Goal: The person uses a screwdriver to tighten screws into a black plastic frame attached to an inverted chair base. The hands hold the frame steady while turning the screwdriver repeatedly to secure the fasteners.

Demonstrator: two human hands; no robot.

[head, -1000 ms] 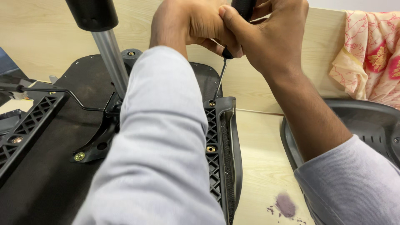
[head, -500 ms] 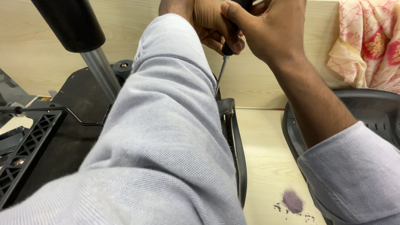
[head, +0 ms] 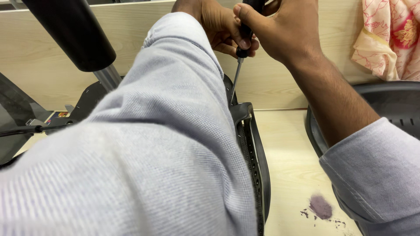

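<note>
At the top centre of the frame I have a screwdriver (head: 239, 65) with a glossy black handle and a thin bright steel shaft, slanting down and slightly left to the rim of a black moulded plastic chair part (head: 253, 144) at the middle of the frame. That rim is smooth and curved, with a ribbed grid along its inner edge. My right hand (head: 284, 32) is wrapped tight around the handle, thumb pressed along its front. My left hand (head: 216, 24) is curled against the handle from the other side, fingers closed on its lower end. My left forearm, in a soft grey ribbed-knit sleeve (head: 166, 144), fills the lower left. A matte black cylinder on a polished metal post (head: 107, 76) stands at upper left. Pale wood-grain surface (head: 291, 166) lies at lower right, with a patterned pink cloth (head: 389, 37) at upper right.
</note>
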